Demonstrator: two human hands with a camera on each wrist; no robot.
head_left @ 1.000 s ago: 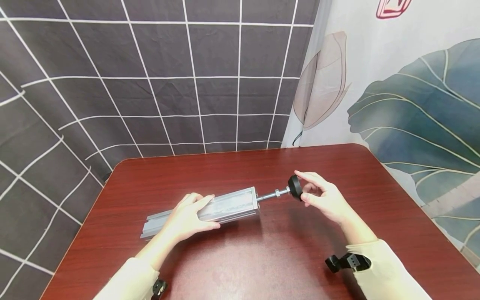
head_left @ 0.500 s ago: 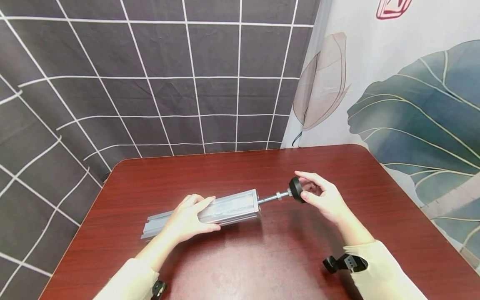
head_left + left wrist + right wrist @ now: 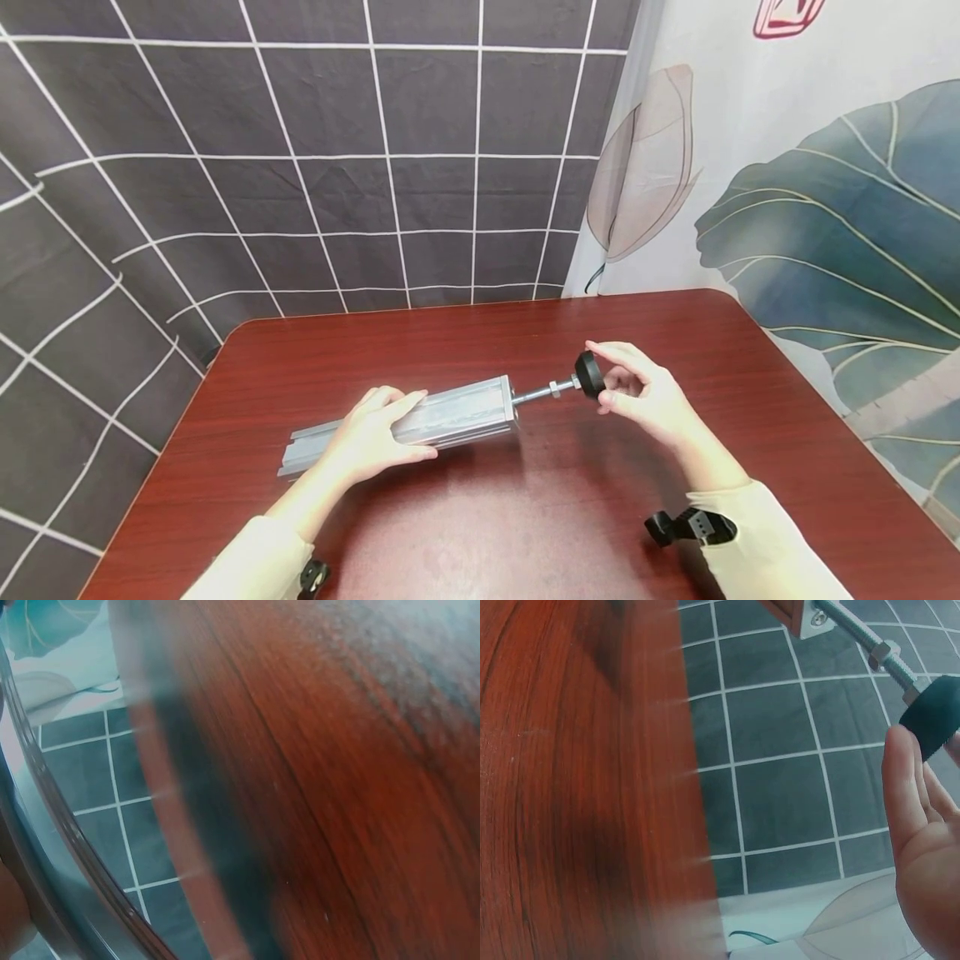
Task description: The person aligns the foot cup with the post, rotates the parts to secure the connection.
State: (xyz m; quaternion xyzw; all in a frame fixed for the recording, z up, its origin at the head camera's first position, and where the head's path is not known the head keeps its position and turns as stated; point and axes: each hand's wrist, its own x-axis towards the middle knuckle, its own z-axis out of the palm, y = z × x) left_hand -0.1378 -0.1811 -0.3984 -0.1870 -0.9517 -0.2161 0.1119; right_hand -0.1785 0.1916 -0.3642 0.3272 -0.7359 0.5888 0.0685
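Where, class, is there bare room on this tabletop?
Beyond the aluminium profile to the far tabletop edge, and nearer, between the two sleeves. Crowded: the strip from the left hand on the profile, along the threaded rod, to the right hand pinching the levelling foot.

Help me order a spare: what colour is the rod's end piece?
The end piece is black, clearest in the head view.

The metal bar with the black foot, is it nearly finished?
Partly. Done: the rod joins the black foot to the metal bar. In hand: the left hand grips the bar, the right hand pinches the foot. Perhaps left: screwing the rod in deeper, as much of it shows.
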